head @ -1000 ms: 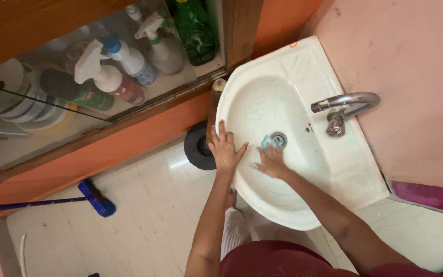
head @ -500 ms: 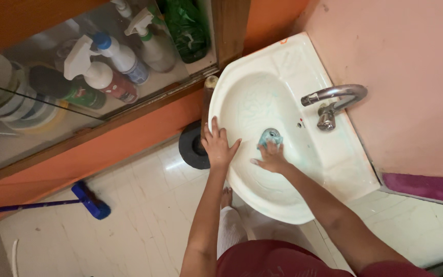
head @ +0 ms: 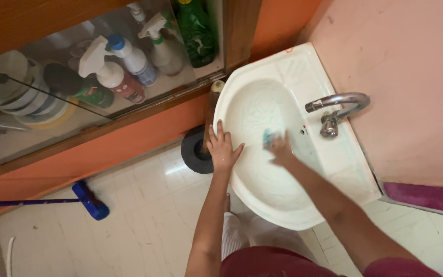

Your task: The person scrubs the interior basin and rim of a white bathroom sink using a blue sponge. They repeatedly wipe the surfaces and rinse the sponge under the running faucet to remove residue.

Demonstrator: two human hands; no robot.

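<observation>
White sink (head: 329,169) — right hand (head: 281,149) presses blue sponge (head: 267,137).

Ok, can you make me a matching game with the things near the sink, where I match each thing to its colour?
Things:
1. scrub pad in the right hand
2. washbasin that the left hand rests on
3. tap
4. brush head on the floor

Colours:
A. shiny silver
B. white
C. dark blue
D. light blue

Pairs: 1-D, 2-B, 3-A, 4-C
</observation>
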